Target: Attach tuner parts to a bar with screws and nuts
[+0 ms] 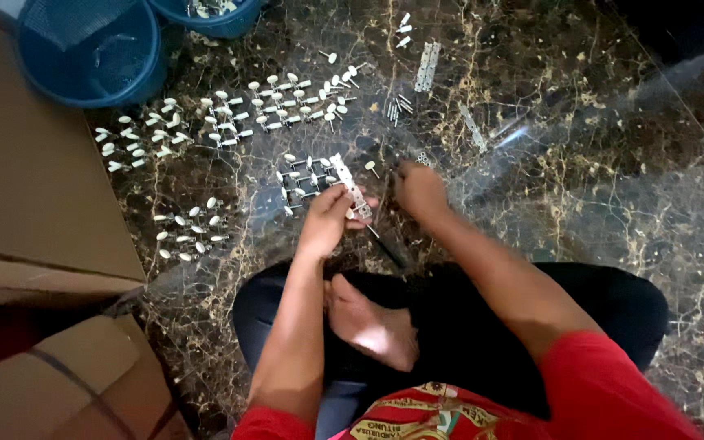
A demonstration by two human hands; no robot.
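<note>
Left hand pinches a thin metal strip just above the marble floor — light, stiff, likely slick; best gripped by its long edges. Right hand closed beside it — contents unclear.

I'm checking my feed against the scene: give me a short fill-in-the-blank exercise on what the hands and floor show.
1. The left hand holds a perforated metal ____.
2. The two baskets at the top left are ____ in colour.
3. The white-knobbed parts lie in groups on the dark marble ____.

Missing words: strip; blue; floor.
</note>
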